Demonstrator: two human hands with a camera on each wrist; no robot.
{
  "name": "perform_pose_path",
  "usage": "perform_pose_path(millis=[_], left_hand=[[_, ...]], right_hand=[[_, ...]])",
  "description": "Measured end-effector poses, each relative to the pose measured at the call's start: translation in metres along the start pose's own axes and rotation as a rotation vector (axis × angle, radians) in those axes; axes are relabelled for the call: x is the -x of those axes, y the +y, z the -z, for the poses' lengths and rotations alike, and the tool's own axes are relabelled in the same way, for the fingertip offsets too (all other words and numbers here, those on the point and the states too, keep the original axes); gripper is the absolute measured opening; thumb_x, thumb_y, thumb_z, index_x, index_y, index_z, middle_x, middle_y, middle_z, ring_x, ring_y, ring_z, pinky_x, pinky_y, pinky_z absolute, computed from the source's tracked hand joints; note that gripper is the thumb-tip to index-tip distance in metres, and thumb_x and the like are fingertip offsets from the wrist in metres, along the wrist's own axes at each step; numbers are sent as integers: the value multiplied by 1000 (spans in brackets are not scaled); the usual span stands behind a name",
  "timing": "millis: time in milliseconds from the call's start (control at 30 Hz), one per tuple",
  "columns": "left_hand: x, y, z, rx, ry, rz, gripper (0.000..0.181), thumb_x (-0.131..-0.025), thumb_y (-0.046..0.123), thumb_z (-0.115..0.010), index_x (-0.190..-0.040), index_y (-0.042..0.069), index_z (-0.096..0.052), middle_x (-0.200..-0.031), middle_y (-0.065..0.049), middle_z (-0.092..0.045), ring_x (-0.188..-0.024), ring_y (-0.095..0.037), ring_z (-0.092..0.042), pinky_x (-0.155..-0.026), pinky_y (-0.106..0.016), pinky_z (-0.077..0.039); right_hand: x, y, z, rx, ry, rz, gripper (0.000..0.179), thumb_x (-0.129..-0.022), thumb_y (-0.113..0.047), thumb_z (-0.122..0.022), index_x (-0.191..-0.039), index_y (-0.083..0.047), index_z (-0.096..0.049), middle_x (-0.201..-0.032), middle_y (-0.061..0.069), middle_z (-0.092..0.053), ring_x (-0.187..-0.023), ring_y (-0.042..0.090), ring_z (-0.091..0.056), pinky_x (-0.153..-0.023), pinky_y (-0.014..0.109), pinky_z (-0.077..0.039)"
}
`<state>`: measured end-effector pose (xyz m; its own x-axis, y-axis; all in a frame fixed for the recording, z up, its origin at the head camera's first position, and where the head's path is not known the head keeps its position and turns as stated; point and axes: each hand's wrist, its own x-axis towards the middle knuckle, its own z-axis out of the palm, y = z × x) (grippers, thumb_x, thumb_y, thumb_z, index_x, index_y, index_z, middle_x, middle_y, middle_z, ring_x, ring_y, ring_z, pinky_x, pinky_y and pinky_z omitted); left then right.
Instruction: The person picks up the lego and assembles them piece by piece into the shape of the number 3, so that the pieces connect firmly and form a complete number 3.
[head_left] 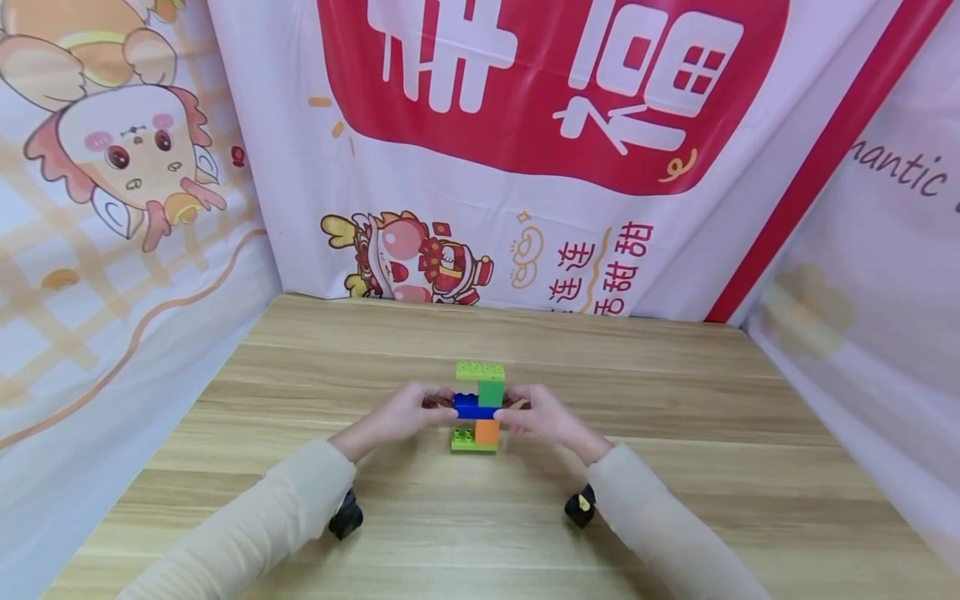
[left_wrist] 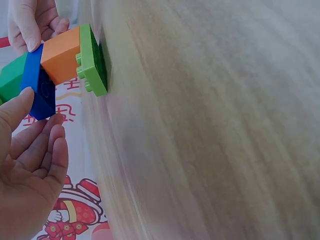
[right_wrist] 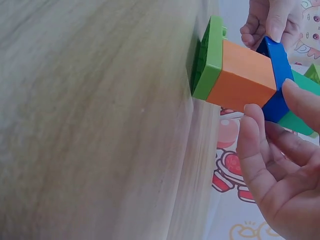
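A stack of toy building bricks stands upright between both hands over the table. From the bottom it has a lime green plate [right_wrist: 209,62], an orange brick [right_wrist: 245,75], a long blue brick [head_left: 472,408], a green brick [head_left: 491,393] and a lime top plate [head_left: 480,369]. At the blue brick's left end, my left hand [head_left: 405,411] pinches it between thumb and fingers. My right hand [head_left: 546,414] grips the blue brick's right end; its thumb shows on the near face in the right wrist view. In that view, one right fingertip overlaps the orange brick's edge.
The wood-grain table [head_left: 675,517] spreads around the stack. A printed cloth [head_left: 480,192] hangs behind the table's back edge, with more cloth at both sides. Dark objects [head_left: 347,517] show by each forearm, the right one [head_left: 581,506] with a yellow mark.
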<state>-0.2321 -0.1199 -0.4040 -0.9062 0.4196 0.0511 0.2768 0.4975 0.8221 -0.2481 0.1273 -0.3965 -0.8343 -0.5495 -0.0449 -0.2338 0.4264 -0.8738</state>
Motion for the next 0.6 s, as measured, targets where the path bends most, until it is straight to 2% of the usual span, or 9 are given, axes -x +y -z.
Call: perform_pose_path(millis=[200, 367, 467, 600], left_hand=[[-2, 0, 0, -2, 15, 32, 39, -89, 25, -62, -119, -1, -59, -112, -10, -62, -97, -17, -57, -84, -37, -46], [-6, 1, -1, 10, 15, 104, 37, -92, 25, -58, -121, 4, -59, -114, -5, -62, -95, -13, -56, -85, -34, -46], [-8, 4, -1, 19, -1, 151, 36, -94, 25, -55, -124, 5, -58, -111, -4, -62, -88, -17, -55, -74, -31, -45], [-11, 8, -1, 32, -22, 209, 35, -95, 24, -52, -125, 6, -57, -102, -7, -62, -70, -21, -49, -58, -29, -37]], right_hand=[[-5, -1, 0, -2, -6, -30, 36, -89, -14, -61, -116, 9, -55, -98, 15, -59, -72, 25, -60, -66, 39, -53], [-9, -1, 0, 7, 2, -49, 34, -90, -10, -59, -116, 11, -55, -91, 13, -63, -68, 23, -61, -63, 36, -53], [-12, -1, -1, 6, 9, -68, 32, -90, -10, -58, -115, 11, -55, -88, 12, -64, -67, 22, -61, -61, 34, -53], [-15, -2, -1, 9, 7, -89, 29, -92, -10, -55, -114, 10, -56, -86, 11, -63, -66, 22, -61, -60, 33, -53]])
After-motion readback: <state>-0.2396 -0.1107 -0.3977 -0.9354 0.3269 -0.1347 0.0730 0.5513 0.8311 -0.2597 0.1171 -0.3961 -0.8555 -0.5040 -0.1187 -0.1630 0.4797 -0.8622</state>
